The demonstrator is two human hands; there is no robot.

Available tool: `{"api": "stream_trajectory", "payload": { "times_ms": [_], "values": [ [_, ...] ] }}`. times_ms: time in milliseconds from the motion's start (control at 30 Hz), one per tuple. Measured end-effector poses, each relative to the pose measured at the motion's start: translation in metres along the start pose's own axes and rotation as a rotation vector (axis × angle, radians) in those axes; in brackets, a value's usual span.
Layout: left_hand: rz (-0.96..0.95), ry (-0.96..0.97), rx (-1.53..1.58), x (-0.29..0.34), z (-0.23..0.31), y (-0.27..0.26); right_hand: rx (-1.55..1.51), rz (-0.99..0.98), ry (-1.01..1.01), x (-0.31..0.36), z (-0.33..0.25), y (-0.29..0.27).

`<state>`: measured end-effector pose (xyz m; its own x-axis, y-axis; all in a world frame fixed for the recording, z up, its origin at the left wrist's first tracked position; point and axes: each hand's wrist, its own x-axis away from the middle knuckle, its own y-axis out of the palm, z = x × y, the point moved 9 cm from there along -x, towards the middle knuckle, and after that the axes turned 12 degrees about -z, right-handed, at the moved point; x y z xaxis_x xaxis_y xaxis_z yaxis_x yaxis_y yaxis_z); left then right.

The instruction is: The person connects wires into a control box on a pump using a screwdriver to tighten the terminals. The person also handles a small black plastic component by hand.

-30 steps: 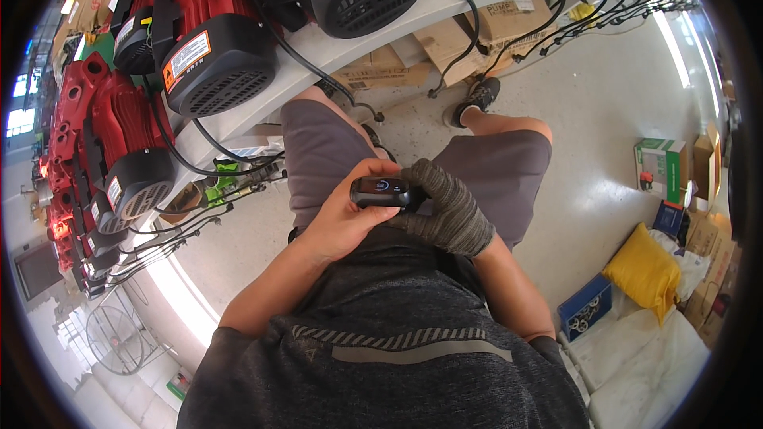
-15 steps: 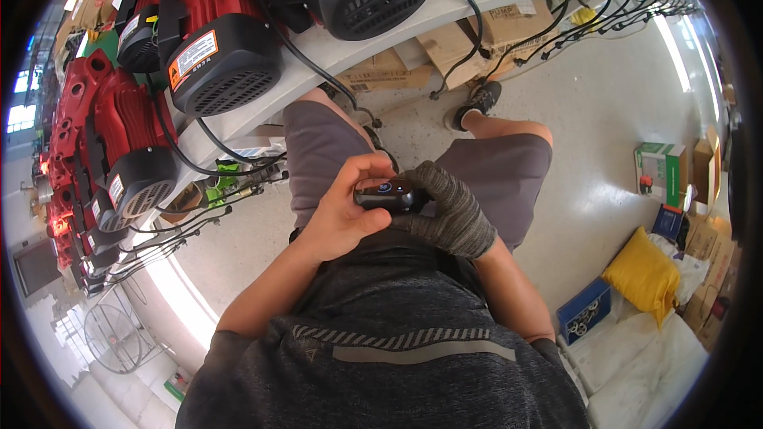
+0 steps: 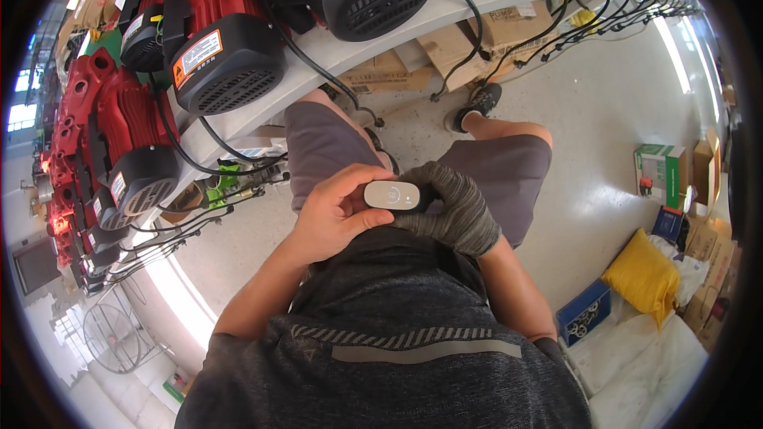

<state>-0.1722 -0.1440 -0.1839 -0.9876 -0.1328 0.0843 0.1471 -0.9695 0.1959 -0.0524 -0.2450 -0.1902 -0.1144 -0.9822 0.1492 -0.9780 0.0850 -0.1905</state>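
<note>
Between my two hands, above my lap, is a small oval device (image 3: 391, 195) with a rounded face and a lit display. My bare left hand (image 3: 340, 210) grips its left end, thumb along the lower edge and index finger along the upper. On my right hand (image 3: 455, 210) is a grey knit glove; its fingers and thumb close around the device's right end. That end is partly hidden by the glove. The display faces up towards me.
A white bench (image 3: 266, 99) at the left and far side bears several red pumps with black motor housings (image 3: 230, 71). Their black cables (image 3: 318, 71) hang over its edge. Cardboard boxes (image 3: 517, 28) lie beneath. At right are a yellow sack (image 3: 642, 270) and a blue crate (image 3: 584, 310).
The device has tilted, so its face now looks pale instead of dark and shows more fully. My left hand has shifted slightly with it; both hands keep their hold.
</note>
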Motion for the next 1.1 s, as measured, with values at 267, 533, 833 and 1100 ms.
{"api": "stream_trajectory", "payload": {
  "times_ms": [267, 533, 833, 1100],
  "values": [
    [-0.033, -0.049, -0.484, 0.009, 0.032, -0.002, -0.071, -0.057, -0.095, -0.004, 0.005, 0.014],
    [0.287, -0.121, -0.473, 0.085, 0.006, -0.04, 0.036, -0.118, 0.01, 0.002, 0.01, 0.015],
    [0.534, -0.473, -0.378, 0.226, -0.066, -0.036, 0.07, -0.135, 0.118, 0.0, 0.017, 0.008],
    [0.485, -0.466, -0.478, 0.23, -0.074, -0.011, 0.057, -0.189, 0.123, 0.007, 0.012, 0.017]
  ]
}}
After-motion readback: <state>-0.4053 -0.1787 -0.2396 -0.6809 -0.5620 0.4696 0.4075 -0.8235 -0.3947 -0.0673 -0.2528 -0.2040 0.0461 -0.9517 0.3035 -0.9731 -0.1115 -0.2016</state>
